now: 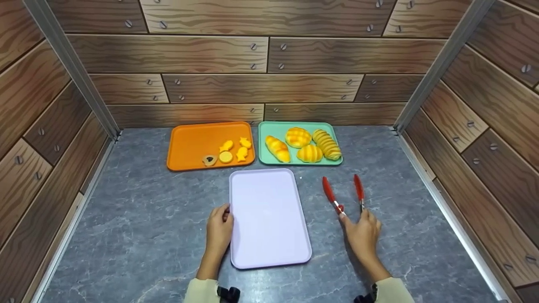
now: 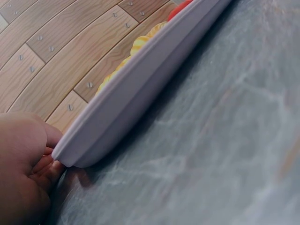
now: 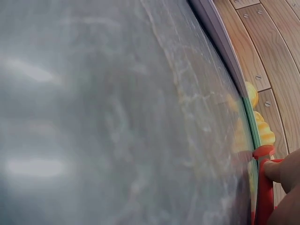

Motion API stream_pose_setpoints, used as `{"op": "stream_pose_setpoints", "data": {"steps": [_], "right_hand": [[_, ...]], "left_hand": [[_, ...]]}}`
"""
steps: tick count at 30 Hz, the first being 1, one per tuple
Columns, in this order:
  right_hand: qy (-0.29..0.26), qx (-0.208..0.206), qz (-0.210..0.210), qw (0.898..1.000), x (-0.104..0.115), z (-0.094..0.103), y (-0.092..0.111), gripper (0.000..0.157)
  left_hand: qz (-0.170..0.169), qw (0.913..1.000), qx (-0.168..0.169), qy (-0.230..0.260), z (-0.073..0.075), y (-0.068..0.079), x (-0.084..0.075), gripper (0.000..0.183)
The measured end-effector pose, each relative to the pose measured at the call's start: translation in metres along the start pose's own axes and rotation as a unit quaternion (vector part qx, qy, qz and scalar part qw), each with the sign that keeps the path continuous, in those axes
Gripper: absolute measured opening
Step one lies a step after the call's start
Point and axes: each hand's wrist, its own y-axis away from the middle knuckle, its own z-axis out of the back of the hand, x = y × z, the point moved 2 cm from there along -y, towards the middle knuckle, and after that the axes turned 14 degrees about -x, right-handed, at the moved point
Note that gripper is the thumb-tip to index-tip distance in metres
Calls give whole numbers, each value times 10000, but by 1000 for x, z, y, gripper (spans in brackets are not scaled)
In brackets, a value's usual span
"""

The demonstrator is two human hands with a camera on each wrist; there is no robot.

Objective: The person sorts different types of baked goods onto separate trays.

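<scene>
A pale lavender tray (image 1: 269, 219) lies bare on the table in front of me. My left hand (image 1: 220, 229) grips its left edge; in the left wrist view the fingers curl around the tray's rim (image 2: 112, 103). To the right of the tray, my right hand (image 1: 363, 233) holds a pair of tongs (image 1: 329, 191) with red tips, their two arms spread apart and pointing away from me. The right wrist view shows the thumb against the red part of the tongs (image 3: 265, 192).
Behind the lavender tray, an orange tray (image 1: 193, 145) bears several small yellow pieces, some fish-shaped, and a brown piece (image 1: 209, 160) with a dark heart. Beside it, a green tray (image 1: 269, 128) carries several toy breads (image 1: 298, 137). Wood-patterned walls (image 1: 210, 54) enclose three sides.
</scene>
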Motion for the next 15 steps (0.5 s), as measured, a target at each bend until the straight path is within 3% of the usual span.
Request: {"op": "stream_pose_setpoints", "data": {"steps": [8, 15], "right_hand": [[-93, 243, -294, 9992, 2, 1, -1, 62], [-130, -31, -73, 9999, 6, 8, -4, 66]], "left_hand": [[-43, 10000, -30, -15, 1, 0, 2, 31], [-39, 9999, -21, 119, 0, 0, -2, 30]]}}
